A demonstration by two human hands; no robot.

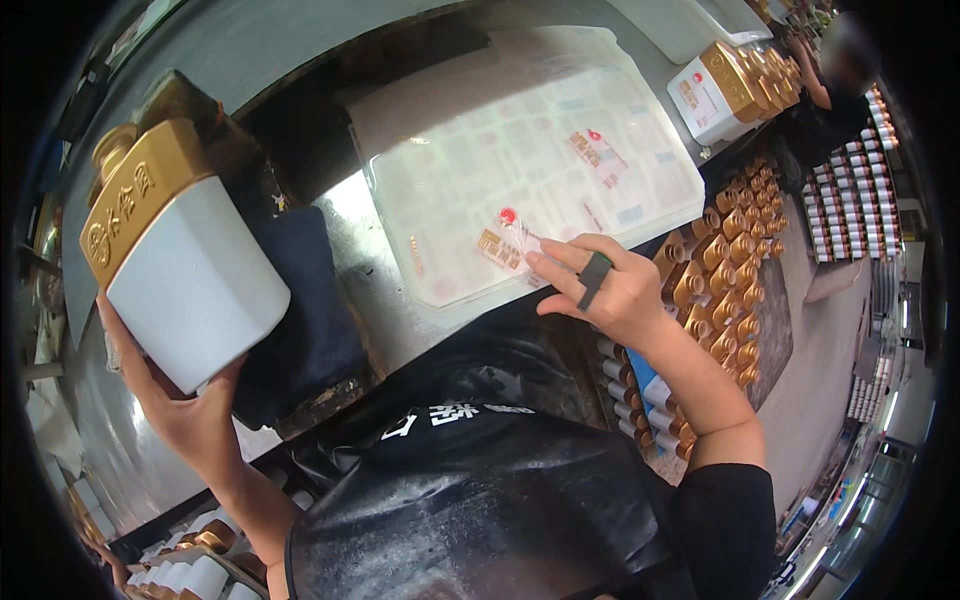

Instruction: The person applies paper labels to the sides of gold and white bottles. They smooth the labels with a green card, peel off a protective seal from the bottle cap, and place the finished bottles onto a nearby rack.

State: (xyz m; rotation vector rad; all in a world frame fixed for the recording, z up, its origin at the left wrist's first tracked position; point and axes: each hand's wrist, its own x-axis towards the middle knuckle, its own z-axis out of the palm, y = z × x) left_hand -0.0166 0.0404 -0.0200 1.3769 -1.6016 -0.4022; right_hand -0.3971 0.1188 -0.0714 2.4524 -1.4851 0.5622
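My left hand (pixel 190 405) grips a white bottle (pixel 200 275) with a gold shoulder and cap, tilted, its plain white face toward me. The fingers wrap underneath and around its base. My right hand (pixel 605 280) has its fingertips on a clear decal (pixel 502 248) with gold lettering and a red dot; the film looks creased at the fingertips. A dark band circles one finger. Beneath lies a stack of pale, translucent printed sheets (pixel 450 170). A second clear decal (pixel 598 158) rests on the stack, farther right.
A dark folded cloth (pixel 310 300) lies on the metal table (pixel 400 330) between bottle and sheets. Labelled bottles (pixel 705 95) stand at the far right beside a white tub (pixel 680 25). Many gold-topped bottles (pixel 725 270) crowd the floor at right. Another person (pixel 840 110) is at the far right.
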